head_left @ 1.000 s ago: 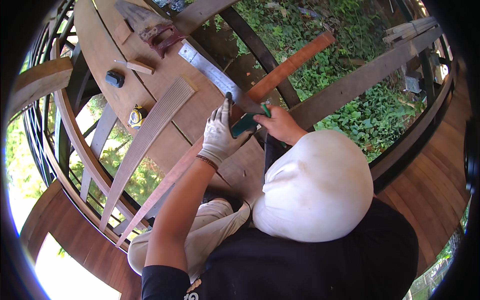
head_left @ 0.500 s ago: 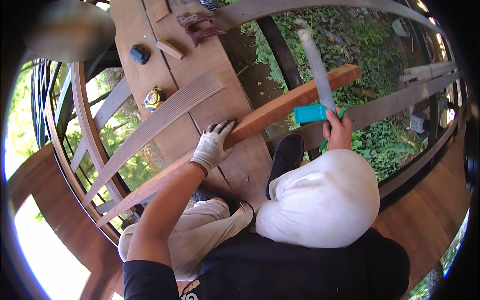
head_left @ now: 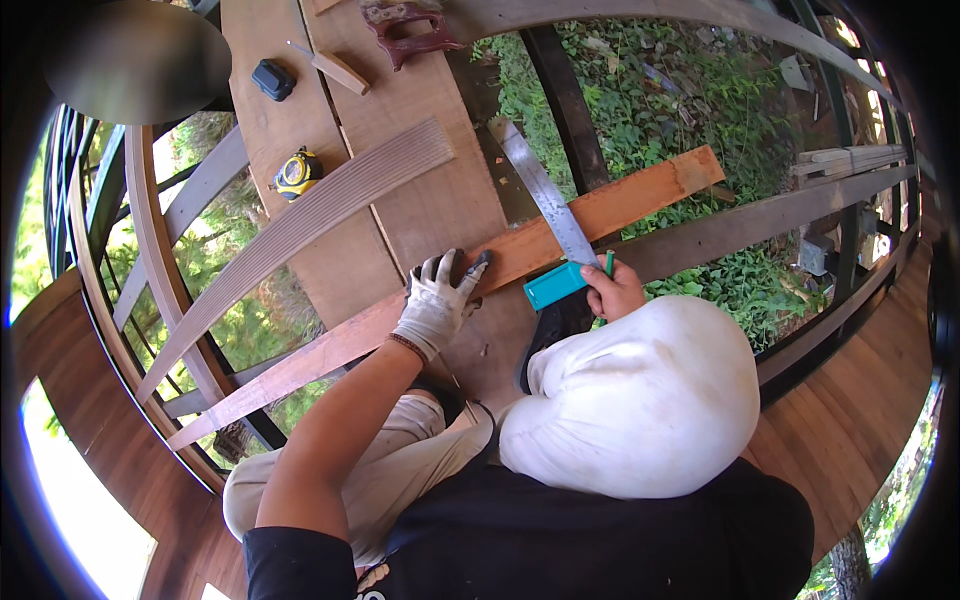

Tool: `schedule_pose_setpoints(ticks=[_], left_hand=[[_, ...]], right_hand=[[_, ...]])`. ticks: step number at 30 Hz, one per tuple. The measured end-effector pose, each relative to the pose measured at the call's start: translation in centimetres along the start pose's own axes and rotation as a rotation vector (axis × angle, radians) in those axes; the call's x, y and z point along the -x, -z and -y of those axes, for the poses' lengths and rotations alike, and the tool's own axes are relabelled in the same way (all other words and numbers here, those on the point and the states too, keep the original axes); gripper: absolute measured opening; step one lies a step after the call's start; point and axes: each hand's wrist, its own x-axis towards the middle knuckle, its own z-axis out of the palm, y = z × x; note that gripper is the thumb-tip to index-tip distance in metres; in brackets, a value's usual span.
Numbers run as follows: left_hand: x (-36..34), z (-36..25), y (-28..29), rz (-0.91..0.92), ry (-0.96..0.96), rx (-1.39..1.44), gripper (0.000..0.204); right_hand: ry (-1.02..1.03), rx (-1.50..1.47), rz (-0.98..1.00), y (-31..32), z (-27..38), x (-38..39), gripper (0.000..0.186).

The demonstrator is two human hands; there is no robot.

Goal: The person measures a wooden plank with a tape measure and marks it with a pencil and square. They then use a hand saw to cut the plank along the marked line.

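Head view looked down on a wide brown timber deck board point(head_left: 300, 120) running away from the person, with green plants below the gaps. Across it lay a long reddish wooden plank point(head_left: 620, 205), angled from lower left to upper right. Beside it lay a grey ribbed curved wooden slat point(head_left: 330, 205). The left hand point(head_left: 436, 300), in a grey work glove, pressed flat on the plank with fingers spread, gripping nothing. The right hand point(head_left: 612, 290), bare, was closed around the teal handle of a metal try square point(head_left: 550, 215), its steel blade lying across the plank, and also pinched a green pencil point(head_left: 609, 264). Farther off sat a yellow tape measure point(head_left: 298, 172) and a small black box point(head_left: 272, 79).
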Motion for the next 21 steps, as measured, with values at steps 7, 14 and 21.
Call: schedule_pose_setpoints(ticks=[7, 14, 21], left_hand=[[-1.2, 0.4, 2.7, 0.141, 0.043, 0.129, 0.097], [-1.9, 0.3, 4.4, 0.237, 0.058, 0.159, 0.098], [-2.5, 0.9, 5.1, 0.288, 0.048, 0.191, 0.101]], right_hand=[[-0.039, -0.009, 0.054, -1.4, -1.0, -1.2, 0.018], [-0.046, -0.044, 0.098, -1.6, -0.7, -1.4, 0.017], [-0.031, -0.189, 0.112, -2.7, 0.0, -1.2, 0.014]])
